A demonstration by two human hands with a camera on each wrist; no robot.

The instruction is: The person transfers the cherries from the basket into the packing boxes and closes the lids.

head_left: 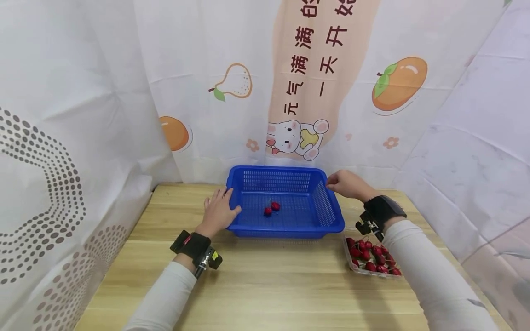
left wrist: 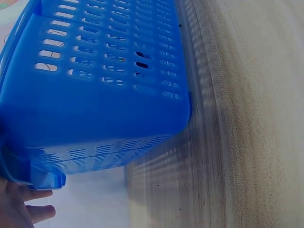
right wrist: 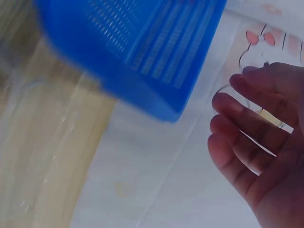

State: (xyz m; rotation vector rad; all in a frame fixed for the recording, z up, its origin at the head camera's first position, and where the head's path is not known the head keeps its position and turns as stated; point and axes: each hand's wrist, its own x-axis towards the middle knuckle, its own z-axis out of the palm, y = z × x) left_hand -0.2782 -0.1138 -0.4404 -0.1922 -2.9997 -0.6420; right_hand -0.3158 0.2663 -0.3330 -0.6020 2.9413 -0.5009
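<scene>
A blue plastic basket (head_left: 285,233) with slotted walls stands on the table, and two red cherries (head_left: 271,208) lie on its floor. At the basket's left rim my left hand (head_left: 217,209) rests with fingers and thumb spread; in the left wrist view its fingertips (left wrist: 42,213) show past the basket's corner. My right hand (head_left: 349,185) is raised by the right rim. Its fingers are loosely bent and hold nothing, and the right wrist view has that hand (right wrist: 266,137) apart from the basket corner.
A clear plastic box (head_left: 368,273) of several cherries (head_left: 372,255) sits right of the basket, partly under my right forearm. The wooden table (head_left: 281,289) ends at a printed white curtain (head_left: 198,138) behind, with more curtain on both sides.
</scene>
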